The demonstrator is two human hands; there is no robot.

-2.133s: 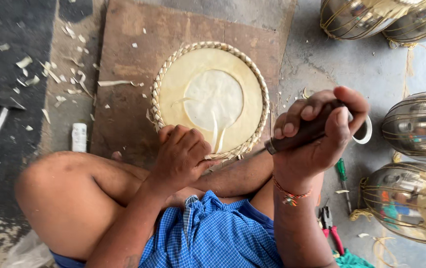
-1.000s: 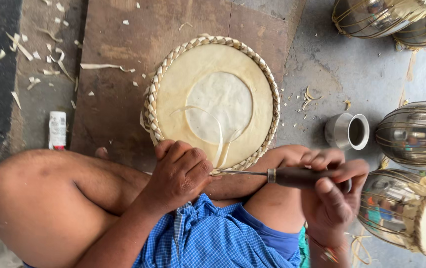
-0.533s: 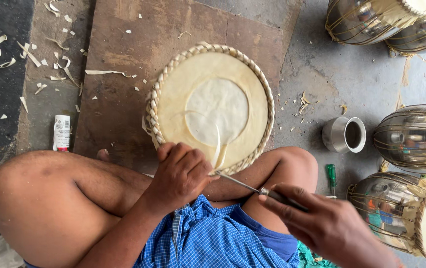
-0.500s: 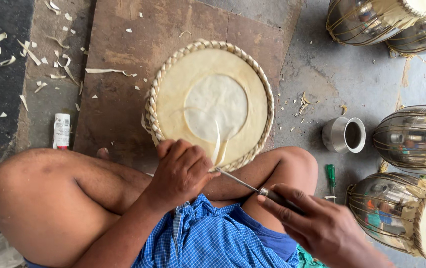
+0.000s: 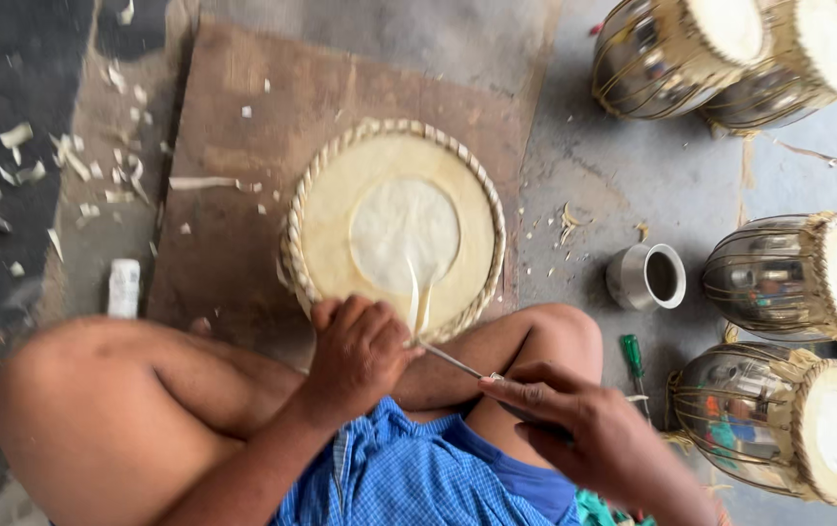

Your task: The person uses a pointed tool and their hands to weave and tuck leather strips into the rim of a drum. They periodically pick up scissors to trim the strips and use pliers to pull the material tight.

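A round drum head [image 5: 394,224] with a braided rim and a pale centre lies on a brown board [image 5: 272,117]. My left hand [image 5: 358,353] rests closed on its near rim, pinching a thin strip of skin that curls up from the surface. My right hand [image 5: 584,429] grips the dark handle of a thin metal awl [image 5: 453,360]. The awl's tip points at the rim under my left fingers. My bare knees frame the drum head.
Several metal drums with laced sides stand at the right [image 5: 789,278] and top right [image 5: 682,54]. A small metal cup [image 5: 647,278] sits on the grey floor. A green-handled screwdriver [image 5: 633,356] lies by my right knee. Pale shavings [image 5: 77,166] litter the left.
My right hand came down from a raised position beside the cup and brought the awl low, tip against the drum head's near rim. My left hand stayed on the rim.
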